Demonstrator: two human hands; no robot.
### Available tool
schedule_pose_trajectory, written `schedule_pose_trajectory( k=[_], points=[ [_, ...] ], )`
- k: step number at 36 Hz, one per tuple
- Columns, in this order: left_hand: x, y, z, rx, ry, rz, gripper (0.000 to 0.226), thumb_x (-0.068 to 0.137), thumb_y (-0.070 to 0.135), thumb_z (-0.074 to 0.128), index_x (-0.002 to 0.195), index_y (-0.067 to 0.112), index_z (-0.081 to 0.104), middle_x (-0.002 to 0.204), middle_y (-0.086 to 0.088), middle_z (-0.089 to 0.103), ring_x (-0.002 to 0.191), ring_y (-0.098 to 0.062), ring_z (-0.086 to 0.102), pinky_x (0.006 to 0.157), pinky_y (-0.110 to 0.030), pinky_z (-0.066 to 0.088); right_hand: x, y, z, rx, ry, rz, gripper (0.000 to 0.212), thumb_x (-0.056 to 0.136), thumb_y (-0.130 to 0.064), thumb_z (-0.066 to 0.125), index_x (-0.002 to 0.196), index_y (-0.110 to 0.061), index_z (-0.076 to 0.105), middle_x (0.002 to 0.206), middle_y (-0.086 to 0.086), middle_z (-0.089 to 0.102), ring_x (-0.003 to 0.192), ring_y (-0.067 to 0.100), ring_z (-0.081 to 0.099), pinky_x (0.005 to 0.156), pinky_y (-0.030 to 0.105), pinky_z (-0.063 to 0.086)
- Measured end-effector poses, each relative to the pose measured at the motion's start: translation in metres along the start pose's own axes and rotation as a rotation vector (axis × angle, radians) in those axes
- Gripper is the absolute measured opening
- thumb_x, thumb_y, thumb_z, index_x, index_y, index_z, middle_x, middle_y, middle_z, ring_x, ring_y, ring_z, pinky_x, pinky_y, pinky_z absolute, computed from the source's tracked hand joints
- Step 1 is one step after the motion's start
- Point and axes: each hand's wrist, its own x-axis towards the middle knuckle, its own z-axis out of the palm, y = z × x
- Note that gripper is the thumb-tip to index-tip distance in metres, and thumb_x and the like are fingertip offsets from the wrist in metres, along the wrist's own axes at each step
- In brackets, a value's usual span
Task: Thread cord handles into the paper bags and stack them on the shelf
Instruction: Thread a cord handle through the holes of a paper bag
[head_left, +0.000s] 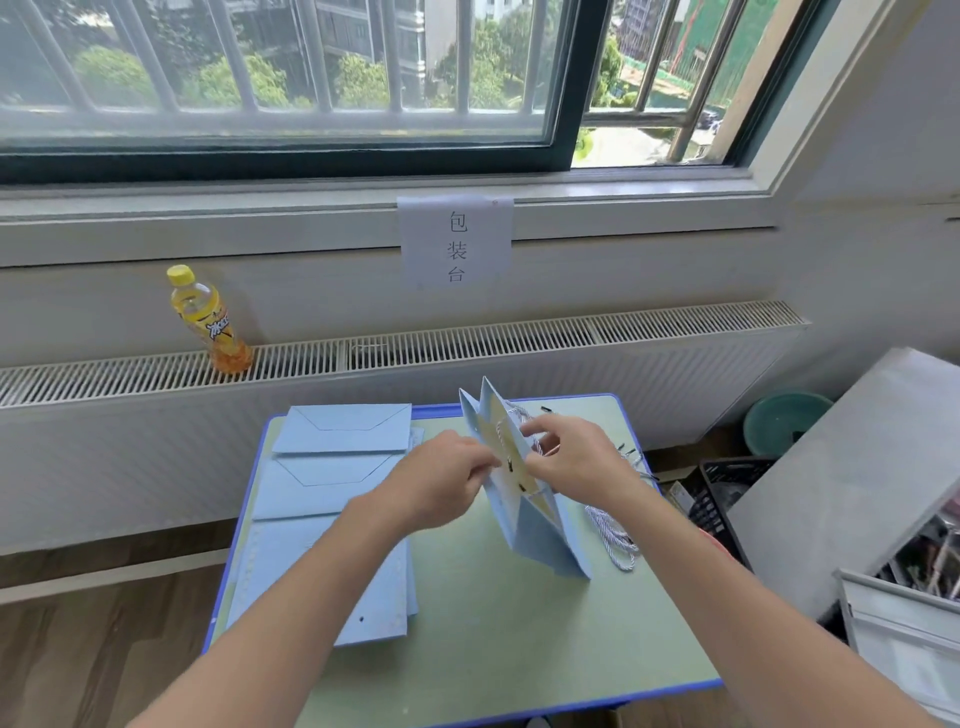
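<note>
A light blue paper bag (540, 535) stands half folded on the green table (519, 649), its mouth tipped toward me. My left hand (441, 483) pinches the bag's upper edge from the left. My right hand (576, 462) pinches a white-and-grey twisted cord (519, 415) at the bag's top, right beside the punched holes. Loose cord handles (613, 540) with black tips lie on the table to the right of the bag. A pile of flat blue bags (332, 499) covers the table's left half.
A yellow drink bottle (210, 319) stands on the radiator cover (467, 343) under the window. A paper sign (456, 241) hangs on the sill. Right of the table are a grey board (857, 467), a black crate (722, 493) and a green stool (784, 421).
</note>
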Motion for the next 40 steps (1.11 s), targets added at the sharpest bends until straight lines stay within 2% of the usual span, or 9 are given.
schedule_pose_trajectory(
  k=[4, 7, 13, 16, 20, 26, 30, 36, 40],
  points=[
    [0.004, -0.01, -0.005, 0.179, -0.011, 0.159, 0.033, 0.095, 0.015, 0.057, 0.124, 0.027, 0.063, 0.12, 0.012, 0.064, 0.112, -0.021, 0.048, 0.092, -0.038, 0.045, 0.005, 0.004, -0.01, 0.031, -0.002, 0.006, 0.032, 0.079, -0.012, 0.059, 0.108, -0.023, 0.069, 0.075, -0.003, 0.064, 0.068, 0.02, 0.064, 0.064, 0.036, 0.06],
    [0.013, -0.015, -0.002, 0.317, 0.136, 0.366, 0.018, 0.073, 0.015, 0.083, 0.085, 0.025, 0.073, 0.089, 0.015, 0.07, 0.078, -0.024, 0.056, 0.062, -0.038, 0.052, 0.008, 0.008, -0.016, 0.06, -0.001, -0.004, 0.035, 0.08, -0.009, 0.058, 0.11, -0.023, 0.07, 0.073, -0.003, 0.061, 0.062, 0.013, 0.055, 0.053, 0.021, 0.051],
    [0.023, 0.009, -0.005, 0.39, 0.366, 0.525, 0.019, 0.091, 0.022, 0.054, 0.073, 0.022, 0.062, 0.072, 0.01, 0.063, 0.078, -0.019, 0.057, 0.068, -0.032, 0.039, 0.011, 0.017, -0.026, 0.127, 0.006, -0.066, 0.024, 0.085, -0.012, 0.058, 0.093, -0.03, 0.072, 0.076, -0.003, 0.067, 0.065, 0.013, 0.057, 0.072, 0.027, 0.051],
    [0.031, 0.016, -0.005, 0.362, 0.391, 0.455, 0.023, 0.088, 0.019, 0.047, 0.067, 0.018, 0.057, 0.06, 0.004, 0.058, 0.061, -0.021, 0.055, 0.061, -0.032, 0.043, 0.008, 0.023, -0.035, 0.192, 0.035, -0.076, 0.017, 0.094, -0.021, 0.057, 0.098, -0.029, 0.072, 0.082, -0.005, 0.071, 0.068, 0.007, 0.058, 0.067, 0.02, 0.046],
    [0.031, 0.028, -0.006, 0.175, 0.387, 0.27, 0.025, 0.084, 0.023, 0.04, 0.065, 0.014, 0.053, 0.051, 0.0, 0.053, 0.045, -0.028, 0.05, 0.043, -0.027, 0.034, 0.005, 0.037, -0.039, 0.286, 0.082, -0.088, 0.019, 0.097, -0.031, 0.056, 0.111, -0.029, 0.069, 0.104, -0.016, 0.069, 0.096, -0.001, 0.063, 0.079, 0.013, 0.046],
    [0.031, 0.038, 0.004, 0.085, 0.198, -0.032, 0.015, 0.096, 0.023, 0.04, 0.096, 0.013, 0.052, 0.082, -0.009, 0.064, 0.076, -0.035, 0.057, 0.063, -0.039, 0.041, 0.007, 0.064, -0.017, 0.488, 0.143, -0.037, 0.023, 0.097, -0.03, 0.057, 0.12, -0.034, 0.06, 0.112, -0.004, 0.065, 0.102, 0.007, 0.064, 0.091, 0.028, 0.051],
    [0.036, 0.035, 0.013, -0.069, 0.121, -0.113, 0.018, 0.095, 0.015, 0.046, 0.11, 0.016, 0.056, 0.096, -0.005, 0.067, 0.09, -0.03, 0.059, 0.072, -0.037, 0.045, 0.014, 0.077, 0.004, 0.482, 0.147, -0.073, 0.022, 0.097, -0.013, 0.056, 0.112, -0.03, 0.059, 0.108, -0.006, 0.067, 0.102, 0.007, 0.064, 0.089, 0.022, 0.051],
    [0.046, 0.017, 0.024, -0.281, 0.036, -0.28, 0.013, 0.093, 0.009, 0.049, 0.091, 0.018, 0.058, 0.078, 0.0, 0.061, 0.077, -0.023, 0.056, 0.063, -0.028, 0.041, 0.033, 0.094, 0.024, 0.425, 0.074, -0.05, 0.03, 0.097, -0.014, 0.055, 0.126, -0.018, 0.06, 0.12, -0.002, 0.066, 0.113, 0.004, 0.06, 0.1, 0.025, 0.046],
    [0.037, 0.002, 0.038, -0.446, 0.032, -0.37, 0.02, 0.094, 0.008, 0.048, 0.1, 0.02, 0.062, 0.088, -0.001, 0.067, 0.079, -0.02, 0.06, 0.063, -0.022, 0.043, 0.035, 0.112, 0.03, 0.41, 0.074, 0.054, 0.025, 0.097, -0.019, 0.054, 0.121, -0.02, 0.062, 0.113, -0.006, 0.066, 0.108, 0.006, 0.06, 0.101, 0.028, 0.046]
  ],
)
